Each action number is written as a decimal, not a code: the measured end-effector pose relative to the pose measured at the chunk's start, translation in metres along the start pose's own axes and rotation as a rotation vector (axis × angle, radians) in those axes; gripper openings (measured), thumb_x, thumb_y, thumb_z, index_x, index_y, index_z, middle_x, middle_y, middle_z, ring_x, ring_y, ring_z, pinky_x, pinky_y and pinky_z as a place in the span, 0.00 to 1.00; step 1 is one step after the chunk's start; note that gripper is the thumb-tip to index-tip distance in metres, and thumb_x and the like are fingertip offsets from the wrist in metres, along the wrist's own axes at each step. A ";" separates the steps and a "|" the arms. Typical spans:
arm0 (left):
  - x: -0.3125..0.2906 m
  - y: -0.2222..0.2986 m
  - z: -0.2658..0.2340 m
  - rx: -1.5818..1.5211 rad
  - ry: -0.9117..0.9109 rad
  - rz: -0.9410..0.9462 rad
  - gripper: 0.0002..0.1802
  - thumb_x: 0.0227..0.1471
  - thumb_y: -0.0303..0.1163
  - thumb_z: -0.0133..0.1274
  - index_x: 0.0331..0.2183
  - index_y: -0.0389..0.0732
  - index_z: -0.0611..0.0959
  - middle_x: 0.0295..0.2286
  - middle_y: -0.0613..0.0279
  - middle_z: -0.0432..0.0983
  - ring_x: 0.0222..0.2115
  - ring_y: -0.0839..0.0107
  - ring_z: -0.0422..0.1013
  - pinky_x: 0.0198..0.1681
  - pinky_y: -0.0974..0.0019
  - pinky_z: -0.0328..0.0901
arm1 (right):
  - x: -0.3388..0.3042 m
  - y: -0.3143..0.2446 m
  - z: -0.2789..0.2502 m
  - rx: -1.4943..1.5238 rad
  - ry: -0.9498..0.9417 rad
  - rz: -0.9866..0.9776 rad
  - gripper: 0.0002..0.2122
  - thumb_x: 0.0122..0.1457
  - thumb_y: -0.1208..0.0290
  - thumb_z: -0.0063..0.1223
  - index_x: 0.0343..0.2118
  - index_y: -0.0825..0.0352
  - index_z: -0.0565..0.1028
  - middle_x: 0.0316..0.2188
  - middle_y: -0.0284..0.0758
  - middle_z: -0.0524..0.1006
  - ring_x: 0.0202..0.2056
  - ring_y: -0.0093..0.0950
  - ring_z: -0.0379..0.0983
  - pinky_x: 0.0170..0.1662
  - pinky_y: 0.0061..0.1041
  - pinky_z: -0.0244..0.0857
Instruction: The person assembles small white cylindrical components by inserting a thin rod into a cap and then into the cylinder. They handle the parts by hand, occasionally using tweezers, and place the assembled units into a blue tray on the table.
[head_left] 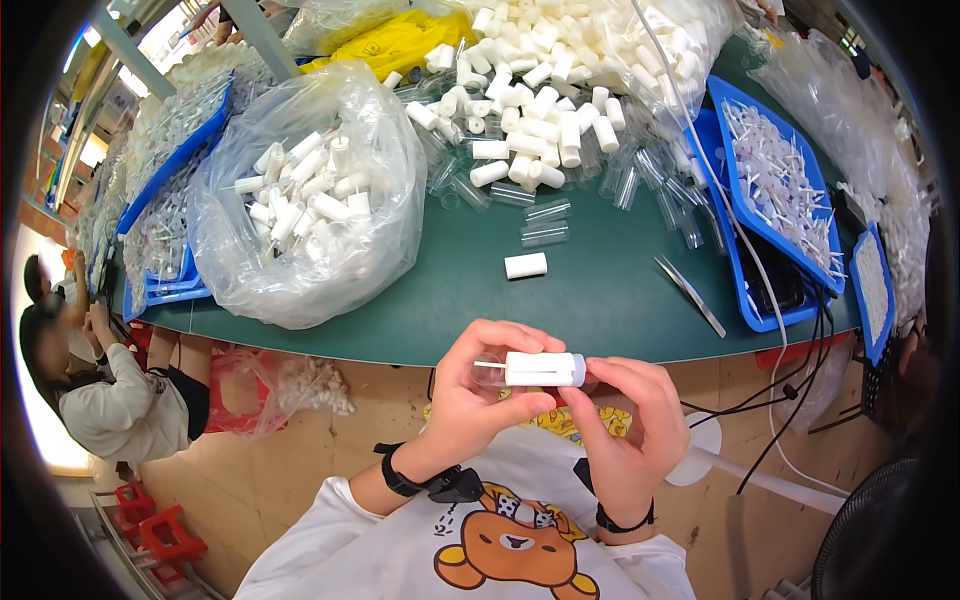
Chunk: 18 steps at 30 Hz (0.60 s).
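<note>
Just off the table's front edge, my two hands hold a white cylinder [540,367] level between them. It has a slit along its side, a thin white stem at the left end and a translucent rim at the right end. My left hand [488,385] curls round its left part, fingers behind and thumb in front. My right hand [632,412] pinches the rimmed right end between thumb and fingers. Beyond my hands, a single white cylinder [526,266] lies on its side on the green table [460,318]. Two clear tubes [545,223] lie farther back.
A large clear bag [385,235] of stemmed white cylinders stands left. Many loose white cylinders [540,130] are heaped at the back. Tweezers [690,296] lie right, beside blue trays [835,275] of small white parts. A white cable [735,215] crosses the right side. Another person [130,400] sits far left.
</note>
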<state>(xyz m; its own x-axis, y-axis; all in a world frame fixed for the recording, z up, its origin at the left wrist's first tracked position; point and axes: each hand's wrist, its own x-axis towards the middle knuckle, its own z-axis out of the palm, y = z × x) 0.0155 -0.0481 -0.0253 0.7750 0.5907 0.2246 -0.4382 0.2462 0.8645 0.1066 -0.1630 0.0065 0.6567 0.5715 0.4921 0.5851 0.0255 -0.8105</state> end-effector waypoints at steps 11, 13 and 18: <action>-0.002 0.002 -0.004 -0.217 -0.028 -0.083 0.17 0.44 0.17 0.54 0.38 0.37 0.71 0.38 0.54 0.72 0.42 0.69 0.69 0.45 0.66 0.66 | 0.001 0.008 -0.004 0.297 -0.099 0.135 0.22 0.33 0.81 0.68 0.36 0.68 0.74 0.28 0.33 0.72 0.30 0.23 0.68 0.31 0.18 0.64; -0.003 0.001 -0.003 -0.278 -0.050 -0.099 0.17 0.44 0.16 0.54 0.38 0.37 0.71 0.38 0.54 0.72 0.42 0.69 0.69 0.45 0.65 0.65 | -0.002 0.014 -0.001 0.469 -0.104 0.166 0.22 0.32 0.82 0.69 0.36 0.68 0.75 0.28 0.32 0.71 0.31 0.23 0.67 0.32 0.18 0.63; -0.005 0.002 0.005 -0.165 -0.069 -0.036 0.18 0.42 0.17 0.57 0.37 0.37 0.72 0.37 0.54 0.72 0.41 0.68 0.70 0.43 0.65 0.66 | -0.011 0.032 0.012 0.706 -0.055 0.075 0.20 0.33 0.80 0.69 0.34 0.69 0.76 0.29 0.33 0.72 0.32 0.25 0.67 0.34 0.21 0.62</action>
<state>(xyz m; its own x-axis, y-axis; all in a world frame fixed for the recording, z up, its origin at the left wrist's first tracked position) 0.0127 -0.0539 -0.0222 0.8183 0.5268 0.2300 -0.4740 0.3921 0.7884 0.1124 -0.1586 -0.0282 0.6470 0.6328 0.4254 0.0795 0.4989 -0.8630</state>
